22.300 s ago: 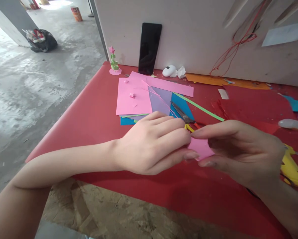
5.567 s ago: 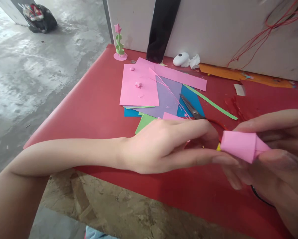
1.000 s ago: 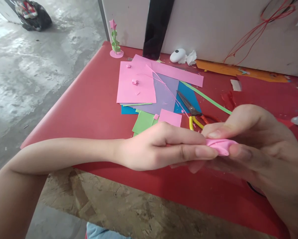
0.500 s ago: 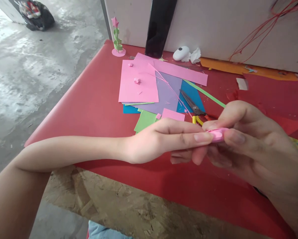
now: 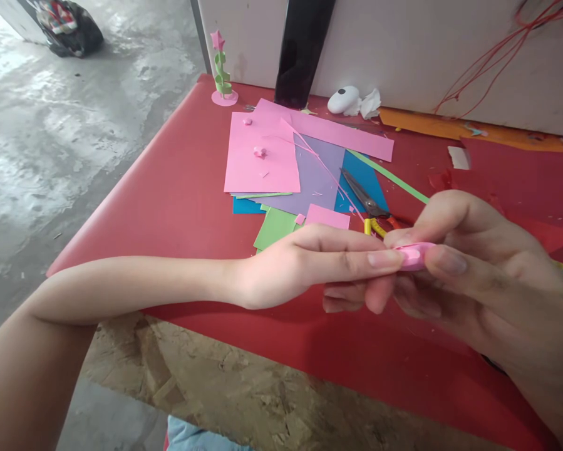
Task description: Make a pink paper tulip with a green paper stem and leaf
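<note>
Between my two hands, above the red table, is a small folded piece of pink paper point(image 5: 413, 255). The thumb and fingers of my left hand point(image 5: 330, 260) pinch its left end. My right hand point(image 5: 473, 269) grips its right side between thumb and fingertips. Parts of the paper are covered by the fingers. Just behind the hands lie scissors point(image 5: 368, 202) with yellow and red handles, partly hidden. Farther back, two small folded pink paper pieces, one of them a puffy shape point(image 5: 259, 152), rest on a pink sheet point(image 5: 243, 172).
Purple paper point(image 5: 321, 178), green paper point(image 5: 274, 228) and a long pink strip point(image 5: 356, 138) overlap on the red table point(image 5: 159, 188). A paper flower point(image 5: 222, 72) stands at the back left corner. Near the wall sit a white rounded object point(image 5: 343, 100) and crumpled tissue point(image 5: 370, 104).
Almost nothing differs. Both hands keep the same pinch on the pink paper, with only a very slight shift in the view.
</note>
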Demonstrator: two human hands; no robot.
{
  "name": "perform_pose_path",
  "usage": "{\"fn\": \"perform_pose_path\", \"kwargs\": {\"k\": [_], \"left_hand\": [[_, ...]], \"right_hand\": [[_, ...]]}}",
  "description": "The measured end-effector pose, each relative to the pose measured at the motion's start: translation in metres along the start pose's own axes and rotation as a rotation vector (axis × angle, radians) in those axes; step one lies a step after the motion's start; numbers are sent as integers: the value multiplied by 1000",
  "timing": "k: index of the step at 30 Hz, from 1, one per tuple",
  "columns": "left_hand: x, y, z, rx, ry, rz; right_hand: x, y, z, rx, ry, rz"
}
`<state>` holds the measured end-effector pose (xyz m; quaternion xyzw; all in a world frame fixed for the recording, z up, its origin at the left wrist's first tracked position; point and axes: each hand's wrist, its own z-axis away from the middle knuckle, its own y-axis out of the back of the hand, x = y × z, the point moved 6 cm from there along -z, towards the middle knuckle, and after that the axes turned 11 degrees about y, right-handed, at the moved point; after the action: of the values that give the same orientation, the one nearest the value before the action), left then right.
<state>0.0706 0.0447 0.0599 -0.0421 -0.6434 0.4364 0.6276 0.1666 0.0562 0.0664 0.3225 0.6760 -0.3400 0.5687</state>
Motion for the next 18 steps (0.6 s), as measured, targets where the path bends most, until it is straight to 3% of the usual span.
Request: {"fn": "perform_pose_path", "kwargs": {"k": [10,18], "left_hand": [[6,-1,3,37,-81,-246],[14,-3,10,94,-239,-521]], "right_hand": [[-4,3,2,40,28,94],[-23,18,8,273,231,318]]}}
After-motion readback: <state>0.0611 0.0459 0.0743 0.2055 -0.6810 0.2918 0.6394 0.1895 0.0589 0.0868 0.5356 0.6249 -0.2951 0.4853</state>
